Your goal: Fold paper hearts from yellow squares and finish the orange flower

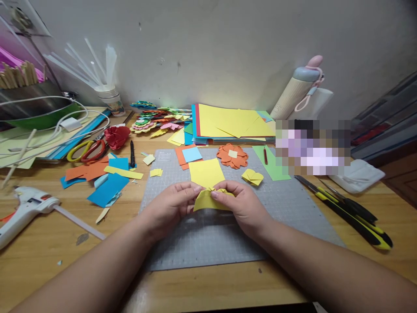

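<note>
A partly folded piece of yellow paper (211,202) is held above the grey cutting mat (202,248). My left hand (171,204) pinches its left side, and my right hand (243,204) grips its right side with the thumb pressed on top. Creases run along the paper's upper edge. Just behind it lies a flat yellow sheet (206,171). A folded yellow paper piece (252,177) rests to the right, near an orange paper flower (232,155) with a pale square at its centre. Orange and blue paper squares (192,155) lie farther back on the mat.
At left are a hot glue gun (29,211), scissors (87,150), a black pen (132,153) and paper scraps (109,190). A utility knife (355,217) lies at right. Behind stand stacked coloured paper (234,121), paper flowers (153,119), a cup of glue sticks (110,100) and a bottle (293,91).
</note>
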Demonstrator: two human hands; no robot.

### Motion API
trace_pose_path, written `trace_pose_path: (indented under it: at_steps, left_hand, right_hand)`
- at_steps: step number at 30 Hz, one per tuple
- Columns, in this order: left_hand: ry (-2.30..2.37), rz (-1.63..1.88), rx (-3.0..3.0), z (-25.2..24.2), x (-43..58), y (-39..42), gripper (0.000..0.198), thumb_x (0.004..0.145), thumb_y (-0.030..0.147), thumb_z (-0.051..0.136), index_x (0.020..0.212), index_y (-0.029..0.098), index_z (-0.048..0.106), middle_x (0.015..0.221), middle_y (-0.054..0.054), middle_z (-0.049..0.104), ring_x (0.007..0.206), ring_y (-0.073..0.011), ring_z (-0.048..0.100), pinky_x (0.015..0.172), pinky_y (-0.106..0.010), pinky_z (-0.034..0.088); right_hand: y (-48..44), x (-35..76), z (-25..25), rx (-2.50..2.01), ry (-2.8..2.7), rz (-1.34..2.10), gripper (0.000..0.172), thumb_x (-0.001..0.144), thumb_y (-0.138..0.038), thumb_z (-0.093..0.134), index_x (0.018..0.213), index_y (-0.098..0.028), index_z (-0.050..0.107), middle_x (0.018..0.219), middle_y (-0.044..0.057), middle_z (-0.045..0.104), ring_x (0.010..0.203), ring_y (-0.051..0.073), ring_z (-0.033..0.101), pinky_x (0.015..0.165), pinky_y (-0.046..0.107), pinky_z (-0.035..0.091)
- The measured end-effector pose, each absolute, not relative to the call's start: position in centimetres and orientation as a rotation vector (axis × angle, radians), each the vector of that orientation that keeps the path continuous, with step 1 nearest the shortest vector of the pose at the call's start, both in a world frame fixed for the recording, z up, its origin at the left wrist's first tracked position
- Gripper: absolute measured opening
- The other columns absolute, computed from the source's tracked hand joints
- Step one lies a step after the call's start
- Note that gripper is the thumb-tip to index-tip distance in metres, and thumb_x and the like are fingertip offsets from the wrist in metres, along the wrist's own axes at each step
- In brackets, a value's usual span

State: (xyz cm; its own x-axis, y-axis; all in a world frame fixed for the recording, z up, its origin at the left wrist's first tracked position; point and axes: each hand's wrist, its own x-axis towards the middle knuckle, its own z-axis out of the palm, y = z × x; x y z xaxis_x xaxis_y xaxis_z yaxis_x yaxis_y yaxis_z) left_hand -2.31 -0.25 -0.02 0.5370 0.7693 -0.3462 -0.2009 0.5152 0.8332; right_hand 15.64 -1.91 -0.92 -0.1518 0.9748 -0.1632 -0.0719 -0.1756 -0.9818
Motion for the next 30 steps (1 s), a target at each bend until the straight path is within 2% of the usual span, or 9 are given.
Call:
trace_pose_path:
  at_steps: [3, 9, 18, 26, 30]
  left_hand:
    - [0.781, 0.640, 0.825, -0.2, -2.4, -0.3, 0.024, 0.073, 0.036, 0.072, 0.080, 0.013, 0.064, 0.072, -0.001, 0.059, 0.062, -0.0086, 0.049, 0.058, -0.020, 0.034]
    - [0.917, 0.776, 1.051, -0.4, -1.9, -0.7, 0.027, 0.070, 0.039, 0.074, 0.068, 0.015, 0.061, 0.058, 0.004, 0.052, 0.055, -0.0080, 0.043, 0.056, -0.021, 0.032]
    - [1.091, 0.865, 1.181, 0.4, -1.4, -1.3, 0.026, 0.072, 0.036, 0.070, 0.066, 0.015, 0.057, 0.065, 0.002, 0.057, 0.060, -0.0089, 0.048, 0.056, -0.021, 0.037]
    - [1.031, 0.875, 1.170, 0.5, -1.2, -1.4, 0.024, 0.073, 0.035, 0.069, 0.075, 0.014, 0.058, 0.067, 0.003, 0.056, 0.062, -0.0086, 0.048, 0.059, -0.020, 0.038]
    - [1.034, 0.851, 1.201, 0.5, -1.3, -1.4, 0.024, 0.074, 0.035, 0.068, 0.071, 0.014, 0.057, 0.070, 0.001, 0.057, 0.065, -0.0099, 0.049, 0.061, -0.022, 0.038]
  right_hand:
    - [-2.1, 15.6, -0.8, -1.183, -1.165, 1.510, 0.018, 0.068, -0.034, 0.072, 0.069, -0.018, 0.063, 0.068, -0.002, 0.057, 0.062, 0.011, 0.049, 0.060, 0.025, 0.036]
    - [-2.5, 15.3, -0.8, -1.156, -1.134, 1.562, 0.020, 0.069, -0.033, 0.072, 0.067, -0.017, 0.062, 0.066, -0.002, 0.058, 0.061, 0.010, 0.049, 0.060, 0.025, 0.037]
    - [-2.8, 15.3, -1.1, -1.087, -1.214, 1.567, 0.018, 0.076, -0.036, 0.067, 0.076, -0.018, 0.064, 0.072, -0.001, 0.059, 0.065, 0.011, 0.051, 0.062, 0.025, 0.039]
    - [-2.8, 15.2, -0.9, -1.146, -1.216, 1.490, 0.021, 0.073, -0.037, 0.070, 0.074, -0.017, 0.061, 0.071, -0.002, 0.057, 0.063, 0.010, 0.050, 0.059, 0.024, 0.038]
    - [-2.8, 15.3, -0.7, -1.150, -1.281, 1.467, 0.022, 0.074, -0.037, 0.067, 0.073, -0.017, 0.059, 0.070, -0.002, 0.057, 0.063, 0.011, 0.049, 0.060, 0.024, 0.038]
